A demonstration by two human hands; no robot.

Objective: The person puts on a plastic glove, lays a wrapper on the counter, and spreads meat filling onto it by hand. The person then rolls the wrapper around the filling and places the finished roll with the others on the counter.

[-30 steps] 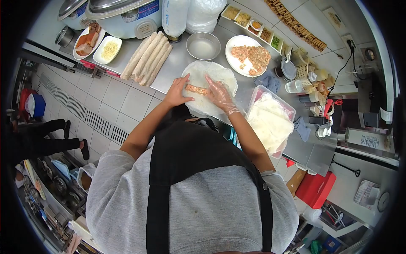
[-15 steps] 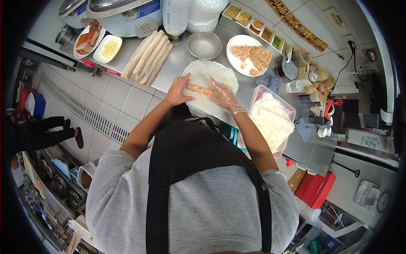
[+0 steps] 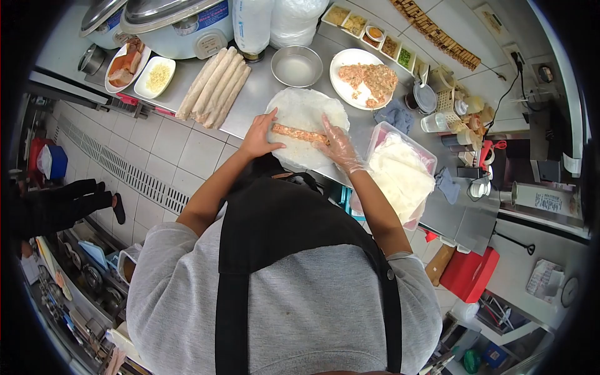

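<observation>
One narrow, pinkish-orange strip of minced filling is lying across a thin, round, whitish sheet on a grey metal tabletop. The bare left hand is spreading wide at one end; the clear-gloved right hand is bending around the other, apparently shaping it. Further touches are probably calling for light, even pressure. A round metal bowl is standing nearby; beyond the pale tiled floor, a co-worker's black-trousered legs are showing.

The person is holding both forearms forward, the bare left hand spreading its thumb from its fingers, the clear-gloved right hand facing it.
</observation>
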